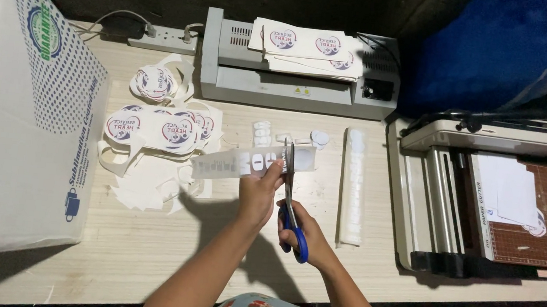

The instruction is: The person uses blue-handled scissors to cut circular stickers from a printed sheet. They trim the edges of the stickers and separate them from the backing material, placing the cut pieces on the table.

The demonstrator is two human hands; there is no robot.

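Blue-handled scissors (292, 203) gripped in right hand (309, 235), blades upright across paper strip (252, 161), which left hand (259, 192) pinches taut above tabletop (142, 241) for cutting.

A small print and craft workshop: a wooden table (141, 255) carries a laminator (241, 75), a paper cutter (485, 203), printed sticker sheets (308, 45) and a supply carton (14, 106).

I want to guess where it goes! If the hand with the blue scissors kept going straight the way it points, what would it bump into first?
The right hand points its scissors away from the person. First comes the paper strip already at the blades, then probably the small cut-out pieces, then the laminator.
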